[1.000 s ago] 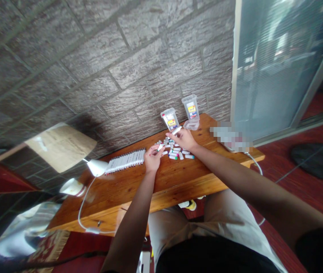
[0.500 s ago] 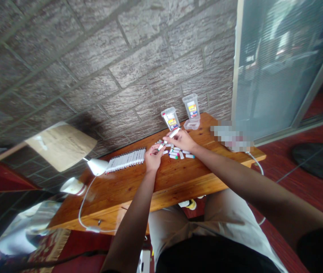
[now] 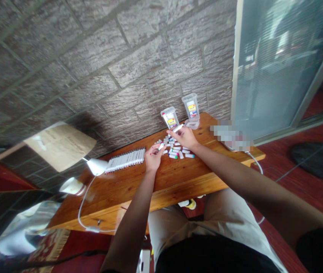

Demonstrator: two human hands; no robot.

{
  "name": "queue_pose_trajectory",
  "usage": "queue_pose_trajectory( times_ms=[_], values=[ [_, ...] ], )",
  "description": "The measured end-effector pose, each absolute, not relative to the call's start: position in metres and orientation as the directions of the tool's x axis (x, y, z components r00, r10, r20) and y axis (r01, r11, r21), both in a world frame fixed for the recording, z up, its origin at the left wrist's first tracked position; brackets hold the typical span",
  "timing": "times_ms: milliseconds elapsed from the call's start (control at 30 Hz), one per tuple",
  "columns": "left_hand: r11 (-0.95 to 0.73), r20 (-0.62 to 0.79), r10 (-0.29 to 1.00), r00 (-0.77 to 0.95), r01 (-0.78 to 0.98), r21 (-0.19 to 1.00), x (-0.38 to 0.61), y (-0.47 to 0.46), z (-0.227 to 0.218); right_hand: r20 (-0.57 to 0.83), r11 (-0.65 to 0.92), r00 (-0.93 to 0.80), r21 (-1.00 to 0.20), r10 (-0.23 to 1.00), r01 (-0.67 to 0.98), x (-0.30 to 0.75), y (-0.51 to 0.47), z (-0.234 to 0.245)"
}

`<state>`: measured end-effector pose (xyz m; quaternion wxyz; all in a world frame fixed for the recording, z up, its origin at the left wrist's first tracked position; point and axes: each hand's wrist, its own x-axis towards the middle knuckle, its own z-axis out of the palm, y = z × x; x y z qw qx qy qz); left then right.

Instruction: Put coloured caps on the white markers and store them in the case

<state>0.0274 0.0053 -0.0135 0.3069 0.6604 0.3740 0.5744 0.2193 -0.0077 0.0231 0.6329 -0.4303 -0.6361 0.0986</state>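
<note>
On the wooden table (image 3: 138, 185) lies a heap of loose white marker pens (image 3: 175, 149) with coloured caps. My left hand (image 3: 153, 157) is closed around one white marker, its tip pointing toward the heap. Above the far side of the heap, my right hand (image 3: 184, 136) pinches another white marker that sticks out to the left. A neat row of white markers (image 3: 125, 160) lies left of my left hand.
Two clear plastic marker cases (image 3: 170, 117) (image 3: 191, 108) stand at the table's back edge against the stone wall. A white desk lamp (image 3: 95, 167) with its cable sits at the left. A blurred patch hides something at the right end, where a white cable runs down.
My right hand drew toward my left hand with its marker, then moved back up and away over the heap. My left hand stayed almost still.
</note>
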Motion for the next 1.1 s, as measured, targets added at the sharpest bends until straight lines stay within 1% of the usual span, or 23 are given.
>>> queue_pose_trajectory(
  times_ms=[100, 267, 433, 567, 667, 833, 967, 1033, 1100],
  values=[
    [-0.533, 0.53, 0.846, 0.059, 0.143, 0.834, 0.028, 0.005, -0.013, 0.719, 0.615, 0.165, -0.673, 0.676, 0.412, 0.219, -0.009, 0.024],
    [-0.541, 0.54, 0.84, 0.052, 0.145, 0.829, 0.028, 0.004, -0.011, 0.724, 0.663, 0.08, -0.665, 0.685, 0.345, 0.214, -0.011, 0.026],
    [-0.543, 0.543, 0.839, 0.049, 0.154, 0.825, 0.028, 0.004, -0.011, 0.693, 0.656, 0.059, -0.704, 0.719, 0.273, 0.213, -0.011, 0.026],
    [-0.562, 0.561, 0.826, 0.059, 0.165, 0.81, 0.027, 0.004, -0.011, 0.682, 0.681, -0.065, -0.711, 0.729, 0.176, 0.21, -0.012, 0.026],
    [-0.567, 0.563, 0.823, 0.077, 0.175, 0.805, 0.027, 0.004, -0.012, 0.703, 0.709, -0.105, -0.684, 0.704, 0.174, 0.208, -0.013, 0.025],
    [-0.565, 0.562, 0.824, 0.068, 0.153, 0.811, 0.027, 0.005, -0.012, 0.713, 0.693, -0.018, -0.674, 0.7, 0.255, 0.21, -0.011, 0.023],
    [-0.549, 0.544, 0.836, 0.071, 0.137, 0.825, 0.028, 0.005, -0.012, 0.709, 0.621, 0.143, -0.682, 0.691, 0.386, 0.216, -0.007, 0.022],
    [-0.538, 0.533, 0.843, 0.07, 0.131, 0.833, 0.028, 0.004, -0.012, 0.698, 0.596, 0.215, -0.703, 0.683, 0.389, 0.218, -0.006, 0.022],
    [-0.531, 0.527, 0.847, 0.071, 0.126, 0.838, 0.029, 0.004, -0.011, 0.699, 0.595, 0.237, -0.705, 0.675, 0.386, 0.219, -0.005, 0.022]
  ],
)
